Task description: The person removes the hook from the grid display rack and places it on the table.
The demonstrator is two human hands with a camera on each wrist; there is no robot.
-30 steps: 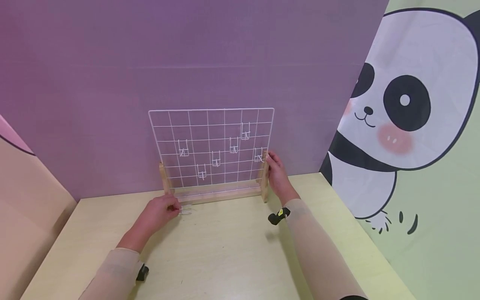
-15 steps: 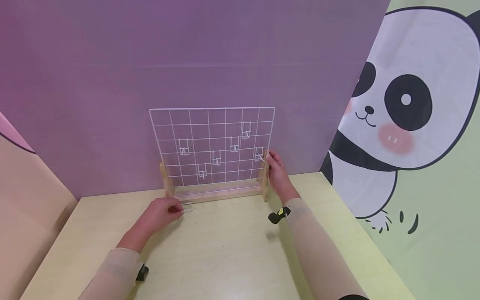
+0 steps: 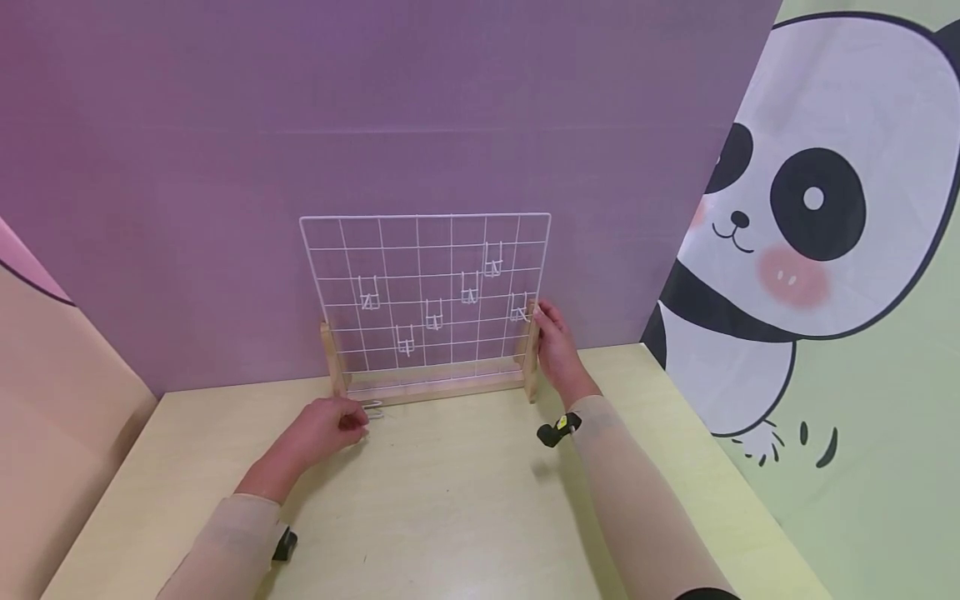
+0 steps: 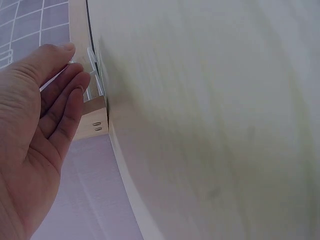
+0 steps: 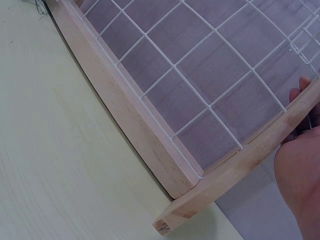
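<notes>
A white wire grid rack (image 3: 435,250) stands upright in a wooden base, with several small white hooks (image 3: 433,319) hung on it. Low at its left end, a loose white wire hook (image 4: 93,70) lies by the base rail. My left hand (image 3: 326,425) is right beside this hook, fingertips at it. In the left wrist view, the thumb and loosely bent fingers are apart; whether they touch the hook I cannot tell. My right hand (image 3: 558,354) grips the right wooden post (image 5: 240,160), its fingers partly hidden behind it.
The pale wooden table (image 3: 450,500) runs under the rack, with a purple backdrop (image 3: 420,100) close behind. A panda-printed panel (image 3: 825,208) rises on the right. Black wrist cameras (image 3: 558,430) sit on both forearms.
The loose hook has shifted slightly toward the base rail, and the left fingertips have moved a little nearer to me from it. The right hand keeps its hold on the post.
</notes>
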